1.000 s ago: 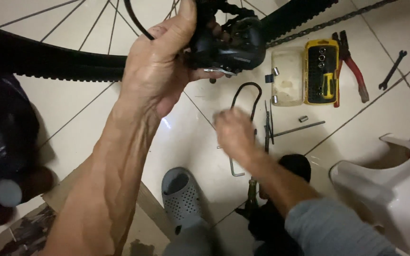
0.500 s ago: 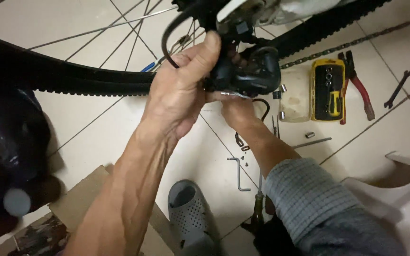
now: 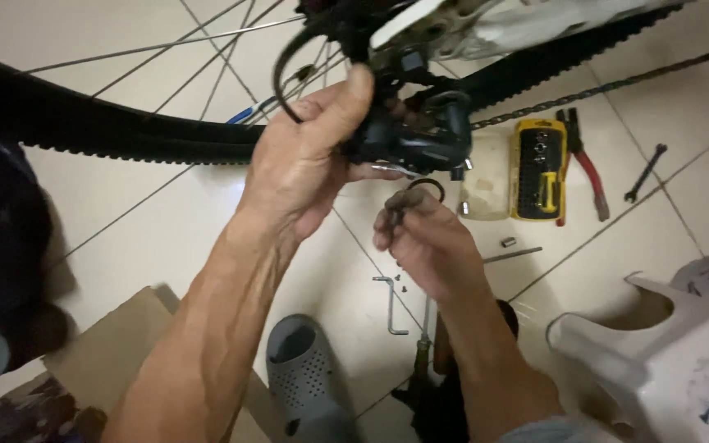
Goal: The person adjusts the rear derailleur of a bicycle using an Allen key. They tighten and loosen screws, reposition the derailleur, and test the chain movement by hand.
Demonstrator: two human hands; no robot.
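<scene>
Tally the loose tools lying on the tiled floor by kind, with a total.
Yellow bit set case: 1
Red-handled pliers: 1
Small black spanner: 1
Hex key: 1
Screwdriver: 1
Total: 5
Small loose bits near the right hand are too tiny to sort.

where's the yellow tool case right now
In the head view the yellow tool case lies on the tiled floor at upper right, just beyond the right hand, between a clear plastic box and red-handled pliers.
</scene>
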